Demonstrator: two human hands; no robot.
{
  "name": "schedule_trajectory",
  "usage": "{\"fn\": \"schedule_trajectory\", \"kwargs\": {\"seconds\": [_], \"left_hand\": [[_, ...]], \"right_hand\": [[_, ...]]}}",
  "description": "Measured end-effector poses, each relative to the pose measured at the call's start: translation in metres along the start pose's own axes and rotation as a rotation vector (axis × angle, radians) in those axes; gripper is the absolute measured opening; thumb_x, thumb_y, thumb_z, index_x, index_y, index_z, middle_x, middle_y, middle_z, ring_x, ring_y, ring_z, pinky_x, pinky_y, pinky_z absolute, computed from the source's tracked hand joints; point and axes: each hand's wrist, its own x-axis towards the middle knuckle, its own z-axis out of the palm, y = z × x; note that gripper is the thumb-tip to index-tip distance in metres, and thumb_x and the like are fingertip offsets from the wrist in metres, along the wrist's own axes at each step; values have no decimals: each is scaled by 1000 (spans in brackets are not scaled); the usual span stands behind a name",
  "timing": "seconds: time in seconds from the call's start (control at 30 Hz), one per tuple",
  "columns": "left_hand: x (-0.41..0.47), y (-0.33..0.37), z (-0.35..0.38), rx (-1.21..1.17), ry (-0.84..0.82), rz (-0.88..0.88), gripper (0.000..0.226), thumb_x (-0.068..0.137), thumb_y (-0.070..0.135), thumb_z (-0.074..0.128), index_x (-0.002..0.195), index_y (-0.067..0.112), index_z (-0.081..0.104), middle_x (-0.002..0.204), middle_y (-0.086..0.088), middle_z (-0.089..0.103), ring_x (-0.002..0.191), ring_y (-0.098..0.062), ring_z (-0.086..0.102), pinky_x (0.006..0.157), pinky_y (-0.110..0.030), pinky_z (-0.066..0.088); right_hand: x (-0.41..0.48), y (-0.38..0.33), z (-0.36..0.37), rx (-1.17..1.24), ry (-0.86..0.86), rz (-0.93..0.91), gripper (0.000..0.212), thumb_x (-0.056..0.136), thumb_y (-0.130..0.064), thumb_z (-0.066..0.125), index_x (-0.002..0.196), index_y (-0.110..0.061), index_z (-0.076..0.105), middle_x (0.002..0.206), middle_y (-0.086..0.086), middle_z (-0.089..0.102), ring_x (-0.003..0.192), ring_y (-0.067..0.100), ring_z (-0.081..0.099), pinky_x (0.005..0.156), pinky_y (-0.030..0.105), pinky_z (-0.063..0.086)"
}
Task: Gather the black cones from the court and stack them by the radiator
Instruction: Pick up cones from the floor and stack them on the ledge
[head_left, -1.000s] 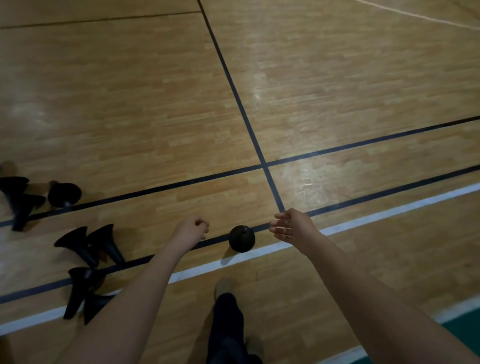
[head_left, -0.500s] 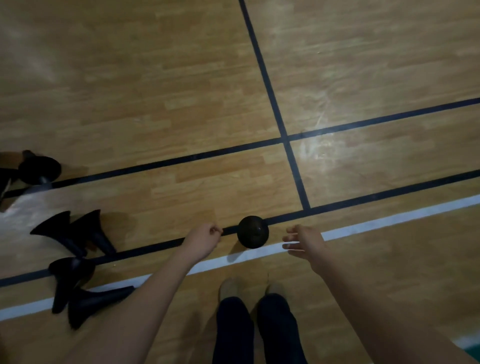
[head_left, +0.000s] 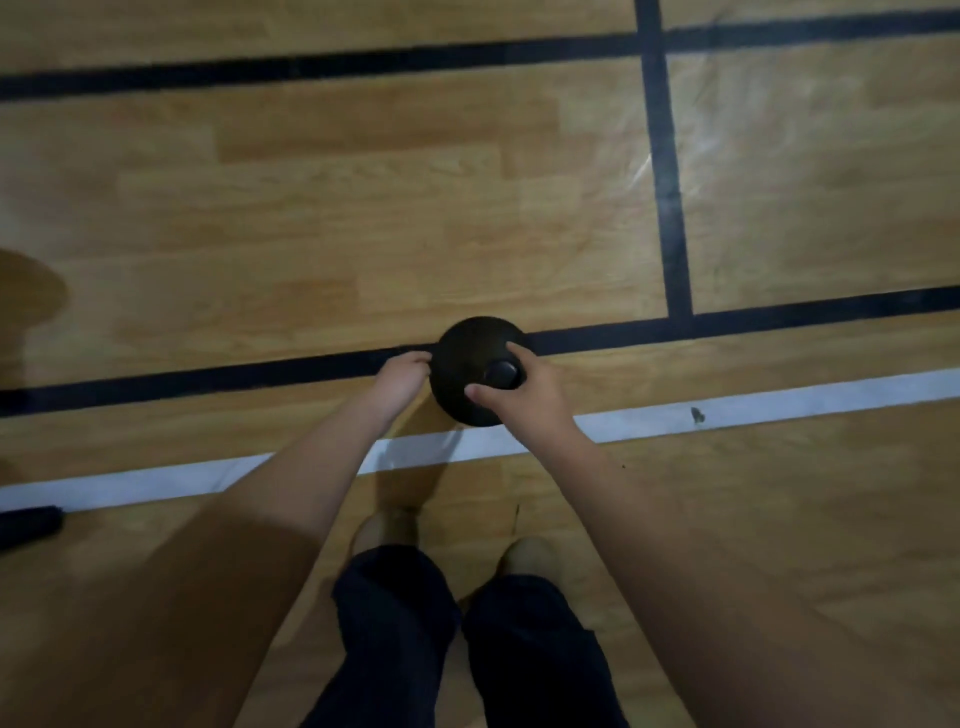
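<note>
Two hands are meeting at one black cone (head_left: 467, 353) in the ctr of the frame. The right hand (head_left: 524, 397), coming from the lower right, is pinching the cone's narrow top betw. thumb and forefinger. The left hand (head_left: 402, 374) is lying w/ curled fingers against the cone's left rim; whether it is really gripping, I cannot tell. The cone is standing upright on the wooden floor (head_left: 311, 208). Its base is covering part of a black line (head_left: 208, 375) running left to right, and is just beside the white line (head_left: 753, 408) below. At bottom ctr, legs in dark trousers (head_left: 395, 623) and light shoes (head_left: 387, 525) are showing. A black object (head_left: 28, 525), cut by the left edge, is lying at lower left; it is too dark to identify.
</note>
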Motion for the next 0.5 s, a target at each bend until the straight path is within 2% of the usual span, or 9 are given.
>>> {"fn": "schedule_trajectory", "kwargs": {"seconds": [0.1,0.2,0.3,0.4,0.5], "left_hand": [[25,-3,23,-77,-10,-38,41,101,9,33,141,10,43,147,-8,41,134,-24,40,103,-33,34],[28,-7,31,-218,-13,-84,41,102,19,37,141,11,44,143,-8,47,127,-24,48,103,-34,36],[13,-9,30,-272,-7,-71,41,101,22,40,140,13,46,141,-7,48,124,-24,51,111,-40,34],[-19,0,18,-246,57,-73,38,99,13,38,135,15,51,139,-8,49,126,-23,49,104,-37,36],[-61,19,1,-211,124,-63,35,99,12,41,132,13,52,138,-8,49,126,-25,46,95,-33,37]], "right_hand": [[18,17,15,-32,69,-67,70,75,-25,78,137,-20,47,137,5,49,124,21,48,101,36,46],[17,19,17,-15,152,-101,62,73,-20,78,130,-23,53,128,3,54,116,18,52,93,28,47],[4,9,8,77,168,-61,59,72,-18,78,126,-24,55,125,2,56,116,18,53,96,33,49],[-21,-13,-7,128,175,-51,55,72,-17,77,123,-25,57,122,1,58,115,17,54,97,35,49],[-57,-43,-25,178,149,-52,55,72,-18,78,123,-24,58,122,0,58,114,16,55,97,34,49]]}}
